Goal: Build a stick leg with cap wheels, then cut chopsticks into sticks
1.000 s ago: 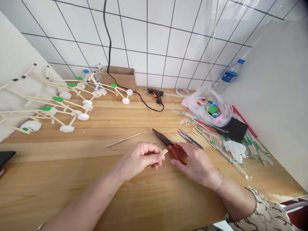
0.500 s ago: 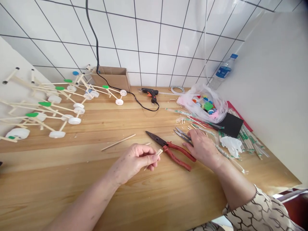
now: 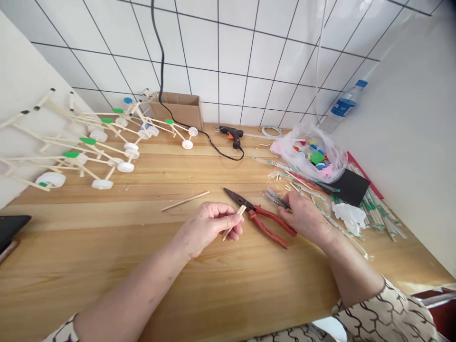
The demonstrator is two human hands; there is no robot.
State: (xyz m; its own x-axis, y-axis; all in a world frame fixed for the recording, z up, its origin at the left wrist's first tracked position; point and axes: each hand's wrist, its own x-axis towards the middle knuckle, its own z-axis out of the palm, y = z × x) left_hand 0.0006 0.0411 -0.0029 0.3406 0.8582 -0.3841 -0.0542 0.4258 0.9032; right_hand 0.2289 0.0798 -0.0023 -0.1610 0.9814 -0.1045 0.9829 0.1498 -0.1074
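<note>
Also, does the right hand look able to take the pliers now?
Probably yes: the pliers lie uncovered beside the right hand. But its fingers are on the snips, so it may need to release them.

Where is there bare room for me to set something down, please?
Bare wood lies between the left forearm and right forearm, and between the glue gun and the pliers. It is crowded around the plastic bag and among the wheeled models at left.
</note>
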